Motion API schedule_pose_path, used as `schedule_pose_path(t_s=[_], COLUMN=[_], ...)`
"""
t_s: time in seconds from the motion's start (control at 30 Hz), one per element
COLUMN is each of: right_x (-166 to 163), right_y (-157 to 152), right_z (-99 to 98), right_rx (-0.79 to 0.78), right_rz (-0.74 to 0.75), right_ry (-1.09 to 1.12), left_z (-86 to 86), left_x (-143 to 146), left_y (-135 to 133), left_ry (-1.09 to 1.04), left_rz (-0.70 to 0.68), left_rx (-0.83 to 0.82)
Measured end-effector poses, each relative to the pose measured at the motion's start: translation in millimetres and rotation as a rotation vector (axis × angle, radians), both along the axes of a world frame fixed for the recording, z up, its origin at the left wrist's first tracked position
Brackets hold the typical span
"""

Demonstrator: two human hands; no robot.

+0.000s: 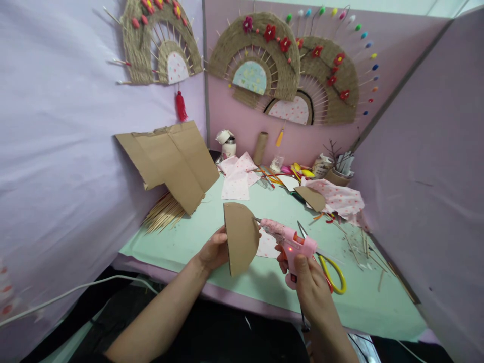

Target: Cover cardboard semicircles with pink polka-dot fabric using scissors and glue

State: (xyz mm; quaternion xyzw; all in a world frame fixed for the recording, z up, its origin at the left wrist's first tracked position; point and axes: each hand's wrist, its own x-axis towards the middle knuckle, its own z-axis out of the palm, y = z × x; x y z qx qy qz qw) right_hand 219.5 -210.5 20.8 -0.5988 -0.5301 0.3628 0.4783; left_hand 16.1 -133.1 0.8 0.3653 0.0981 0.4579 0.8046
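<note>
My left hand (215,248) grips a half-round piece of brown cardboard (241,241) from behind, holding it upright above the table with its straight edge to the left. In my right hand (310,282) is a pink hot glue gun (290,241) with a small orange light glowing on its side. Its nozzle points left at the curved edge of the cardboard, and seems to meet it. Scissors with yellow handles (338,275) lie partly hidden behind the glue gun. Below the cardboard, a piece of pink patterned fabric (267,246) is on the table.
A large folded cardboard sheet (177,164) leans over a bundle of thin sticks (164,214) at left. Pink fabric (342,199) and another cardboard piece (312,197) lie at right, near scattered sticks (365,244). Decorated twine fans (260,55) hang on the walls.
</note>
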Motion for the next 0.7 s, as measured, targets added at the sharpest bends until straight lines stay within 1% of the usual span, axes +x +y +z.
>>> schedule_pose_path(t_s=[0.13,0.27,0.47,0.7], right_x=[2,2,1,0], right_y=[0,0,-2,-3], right_z=[-2.2,0.5,4.3,9.1], right_rx=[0.001,-0.016,-0.067,-0.065], right_rz=[-0.001,0.013,-0.001,0.069], right_ry=[-0.003,0.011,-0.012,-0.034], left_z=[-0.8,-1.3,-1.4,-2.6], left_x=[-1,-1,-1,-2], left_y=[1,1,3,4], left_ry=[0.0,0.007,-0.061,-0.082], left_rz=[-0.016,-0.009,0.079,0.117], left_rx=[-0.007,-0.027,-0.068,-0.087])
